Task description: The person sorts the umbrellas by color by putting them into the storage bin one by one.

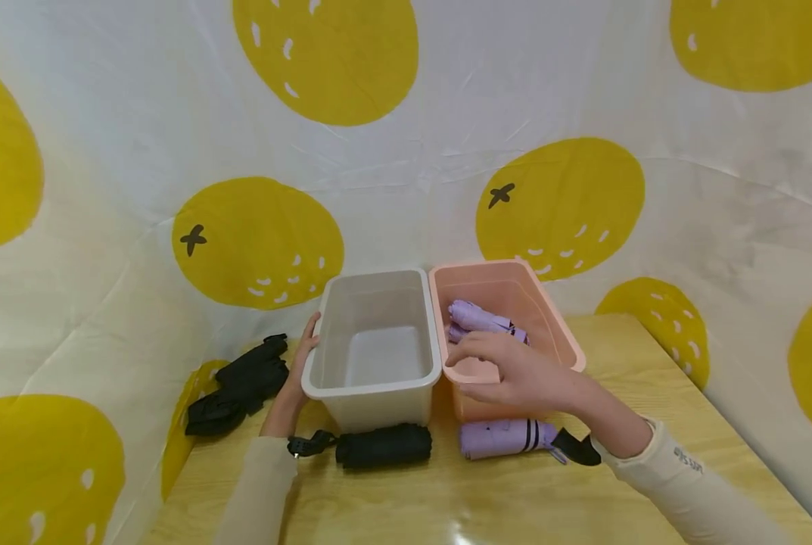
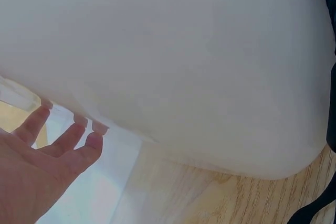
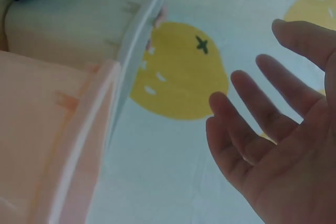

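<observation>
A light wood-grain tabletop (image 1: 440,499) stands against white cloth (image 1: 433,174) printed with big yellow fruits (image 1: 259,242). On it a beige bin (image 1: 378,409) sits beside a pink bin (image 1: 494,284) with purple folded umbrellas (image 1: 480,316) inside. A black folded umbrella (image 1: 384,446) lies before the first, a purple folded umbrella (image 1: 494,439) before the second; black bundles (image 1: 256,378) lie at the left. The left hand (image 1: 300,363) touches the beige bin's left side, fingers spread; the right hand (image 1: 514,371), fingers loosely bent, holds nothing above the pink bin's front.
</observation>
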Motion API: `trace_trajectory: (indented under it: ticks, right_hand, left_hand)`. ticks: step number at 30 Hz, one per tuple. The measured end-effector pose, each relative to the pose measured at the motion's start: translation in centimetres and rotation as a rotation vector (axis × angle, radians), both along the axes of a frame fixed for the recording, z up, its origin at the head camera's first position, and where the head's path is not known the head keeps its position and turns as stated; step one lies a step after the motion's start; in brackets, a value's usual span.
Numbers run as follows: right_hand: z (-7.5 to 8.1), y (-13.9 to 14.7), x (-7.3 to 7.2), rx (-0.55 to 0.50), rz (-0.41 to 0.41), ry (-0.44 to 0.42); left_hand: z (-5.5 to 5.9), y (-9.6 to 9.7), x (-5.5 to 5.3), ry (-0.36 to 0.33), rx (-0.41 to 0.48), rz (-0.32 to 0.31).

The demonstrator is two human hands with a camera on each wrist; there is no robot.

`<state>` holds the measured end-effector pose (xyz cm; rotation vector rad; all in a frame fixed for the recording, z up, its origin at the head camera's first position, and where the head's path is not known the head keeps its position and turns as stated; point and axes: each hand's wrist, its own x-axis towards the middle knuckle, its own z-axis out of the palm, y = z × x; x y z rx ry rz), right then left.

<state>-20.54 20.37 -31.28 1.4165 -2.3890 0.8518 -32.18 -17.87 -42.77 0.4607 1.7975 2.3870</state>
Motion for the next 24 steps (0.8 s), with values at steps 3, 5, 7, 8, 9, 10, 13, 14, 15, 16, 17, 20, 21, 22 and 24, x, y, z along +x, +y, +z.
trace_trajectory:
  ticks: [3,5,7,8,9,10,13,14,15,16,17,20,21,22,24]
  right_hand:
    - [-1.1,0.4,0.6,0.042,-0.002,0.034]
    - [-1.9,0.5,1.1,0.087,-0.005,0.066]
    - [-2.8,0.5,1.7,0.125,0.013,0.086]
    - [-3.2,0.5,2.0,0.133,0.015,0.092]
    - [-3.7,0.5,2.3,0.141,0.012,0.095]
    - [-4.3,0.6,2.7,0.153,0.004,0.088]
    - [-6.0,0.7,3.5,0.172,-0.049,0.096]
    - [-6.5,0.6,3.7,0.185,-0.068,0.101]
    - [-7.1,0.6,3.8,0.200,-0.085,0.112]
    - [-7.7,0.5,3.9,0.213,-0.098,0.123]
    - [-8.3,0.3,3.9,0.226,-0.109,0.135]
    - [-10.3,0.0,3.9,0.263,-0.122,0.157]
    - [-11.0,-0.1,3.8,0.278,-0.131,0.160]
    - [-11.7,-0.2,3.7,0.293,-0.143,0.159]
    - [-13.1,-0.3,3.5,0.328,-0.178,0.163]
  left_hand:
    - [0.0,0.1,-0.3,0.009,-0.004,0.003]
    - [0.0,0.1,-0.2,0.015,-0.006,0.006]
    - [-0.1,0.1,-0.1,0.017,-0.015,0.008]
    - [-0.2,0.2,-0.1,0.020,-0.017,0.007]
    - [-0.2,0.2,-0.1,0.023,-0.019,0.006]
    - [-0.3,0.2,0.0,0.022,-0.021,0.004]
    - [-0.6,0.4,0.1,0.017,-0.016,-0.003]
    - [-0.6,0.4,0.1,0.013,-0.014,-0.004]
    - [-0.6,0.5,0.2,0.006,-0.009,-0.003]
    - [-0.7,0.5,0.2,-0.001,-0.003,0.000]
    - [-0.7,0.4,0.3,-0.004,0.000,0.003]
    - [-0.8,0.3,0.2,0.003,0.007,0.005]
    - [-0.8,0.3,0.2,0.006,0.011,0.003]
    - [-0.7,0.2,0.2,0.012,0.014,-0.001]
    - [-0.7,0.1,0.2,0.027,0.023,-0.007]
